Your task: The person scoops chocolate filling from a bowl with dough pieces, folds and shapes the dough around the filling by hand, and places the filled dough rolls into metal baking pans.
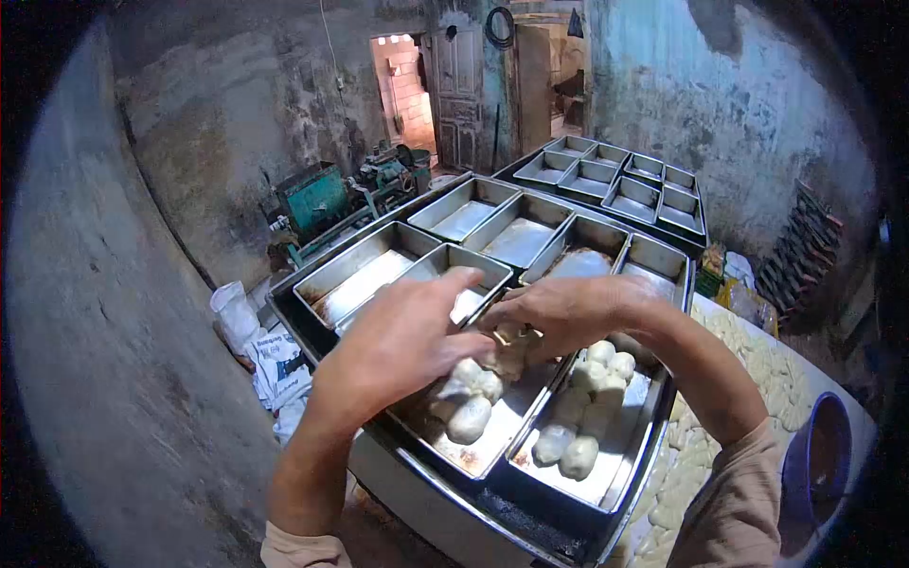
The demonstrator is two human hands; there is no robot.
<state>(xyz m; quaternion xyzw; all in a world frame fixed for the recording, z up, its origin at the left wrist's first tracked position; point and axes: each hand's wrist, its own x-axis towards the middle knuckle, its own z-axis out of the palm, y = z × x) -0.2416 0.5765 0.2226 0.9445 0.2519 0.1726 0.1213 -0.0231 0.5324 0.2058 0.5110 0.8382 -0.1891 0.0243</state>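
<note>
My left hand and my right hand meet over a metal loaf pan. A piece of pale dough is gripped between them, partly hidden by my fingers. My left thumb presses on its side while the left index finger stretches forward. The fingers of my right hand curl down around it. Below my left hand, several dough balls lie in the same pan. The pan to the right holds two rows of dough balls, partly in shadow under my right arm.
More loaf pans sit on a dark tray, with another tray of pans behind. Many dough pieces cover the pale table at right, beside a purple bucket. A green machine and white sacks stand left.
</note>
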